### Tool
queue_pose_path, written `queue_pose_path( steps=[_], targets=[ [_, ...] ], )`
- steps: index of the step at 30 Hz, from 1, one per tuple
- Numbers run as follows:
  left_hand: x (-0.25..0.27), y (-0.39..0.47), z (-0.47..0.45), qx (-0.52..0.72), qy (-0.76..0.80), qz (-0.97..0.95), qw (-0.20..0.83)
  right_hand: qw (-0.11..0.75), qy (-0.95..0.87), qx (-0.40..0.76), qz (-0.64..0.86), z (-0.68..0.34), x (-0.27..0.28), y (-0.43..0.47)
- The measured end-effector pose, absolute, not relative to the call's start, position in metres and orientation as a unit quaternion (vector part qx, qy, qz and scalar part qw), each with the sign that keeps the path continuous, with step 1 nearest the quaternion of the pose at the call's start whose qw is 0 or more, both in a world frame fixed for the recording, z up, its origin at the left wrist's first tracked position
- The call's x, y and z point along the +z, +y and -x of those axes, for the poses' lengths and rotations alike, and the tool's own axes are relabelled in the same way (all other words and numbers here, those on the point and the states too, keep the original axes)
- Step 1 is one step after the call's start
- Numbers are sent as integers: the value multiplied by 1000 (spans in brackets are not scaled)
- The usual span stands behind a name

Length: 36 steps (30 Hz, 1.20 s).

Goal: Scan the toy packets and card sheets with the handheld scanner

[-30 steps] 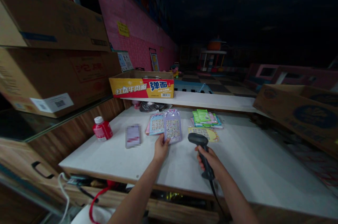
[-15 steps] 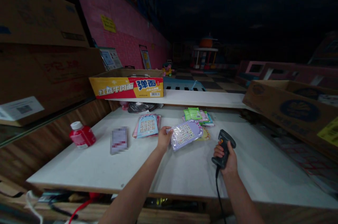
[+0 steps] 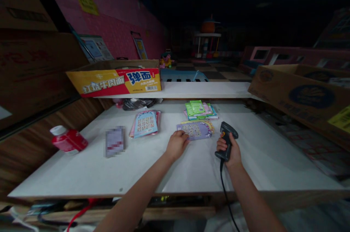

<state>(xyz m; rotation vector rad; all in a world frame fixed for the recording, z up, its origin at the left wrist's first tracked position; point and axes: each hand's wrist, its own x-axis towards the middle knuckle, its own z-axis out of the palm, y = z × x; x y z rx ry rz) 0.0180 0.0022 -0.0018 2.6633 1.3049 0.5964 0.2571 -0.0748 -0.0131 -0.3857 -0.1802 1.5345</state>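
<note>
My left hand has its fingers closed at the left edge of a flat purple packet printed with rows of small pictures. That packet lies low over a yellow packet, which shows only along its edge. In my right hand is a black barcode scanner, held upright above the white table, its cable hanging over the front edge. Just behind the purple packet sits a pile of green and pink packets. To the left lies a stack of blue and pink packets.
A red bottle with a white cap and a blurred-out flat item are on the left of the table. A yellow and red carton stands on the raised shelf. At the right is an open brown carton.
My left hand has lowered the purple packet from a tilted, raised position to lie flat over the yellow one. The scanner stays in my right hand. The camera view has shifted.
</note>
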Motion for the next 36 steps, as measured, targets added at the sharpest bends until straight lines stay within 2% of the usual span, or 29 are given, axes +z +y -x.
queue_pose_path(
  steps=[8,12,18,21,24,28,30,33,36],
  targets=[
    [1,9,-43,174,443,-877,65,698,-57,687,192,-257,-7,-78],
    [9,5,-18,222,463,-857,48,688,-58,700,183,-259,-10,-82],
    [36,-2,62,327,686,-646,-77,688,-29,706,166,-261,-13,-86],
    [42,0,95,331,784,-517,-88,689,-24,705,168,-260,-14,-87],
    [37,2,117,346,810,-473,-19,689,-28,705,167,-259,-15,-87],
    [26,3,131,460,776,-423,83,690,-34,702,173,-257,-15,-87],
    [22,3,133,536,740,-360,187,691,-38,698,185,-255,-14,-88],
    [16,-1,128,586,646,-277,404,686,-51,694,212,-251,-13,-89],
    [8,-6,120,575,569,-288,512,672,-91,693,244,-248,-12,-89]
  ],
)
